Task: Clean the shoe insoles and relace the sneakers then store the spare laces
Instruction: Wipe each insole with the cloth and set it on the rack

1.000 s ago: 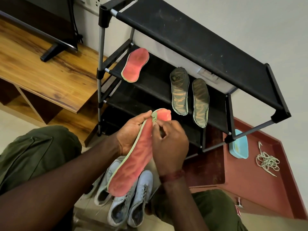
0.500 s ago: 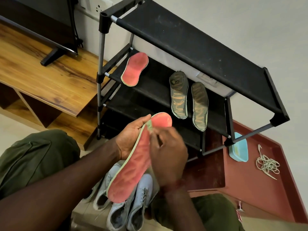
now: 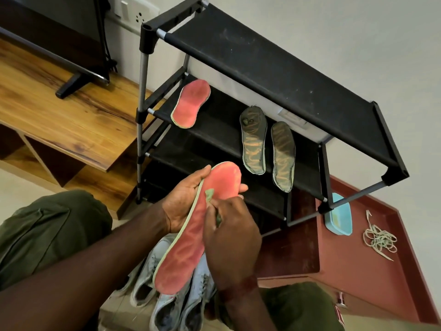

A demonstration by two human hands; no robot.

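Observation:
My left hand [image 3: 183, 199] holds a red insole [image 3: 188, 237] with a pale green edge, thumb over its upper rim and fingertips showing past its far side. My right hand [image 3: 229, 235] pinches a small green cloth [image 3: 210, 195] and presses it on the insole's upper half. Below the insole, several pale blue sneakers [image 3: 183, 297] stand on the floor between my knees. A second red insole [image 3: 191, 103] and two dark olive insoles [image 3: 254, 139] [image 3: 282, 154] lie on the rack's middle shelf. A heap of pale laces [image 3: 379, 240] lies on the red cabinet at right.
The black shoe rack [image 3: 274, 68] stands straight ahead against the wall. A light blue tub [image 3: 338, 216] sits on the red cabinet [image 3: 358, 271] by the rack's right leg. A wooden TV bench [image 3: 59, 115] with a screen is at left.
My right hand has slid down the insole from its toe end toward the middle with the cloth. The insole's toe now shows fully. The view has shifted slightly.

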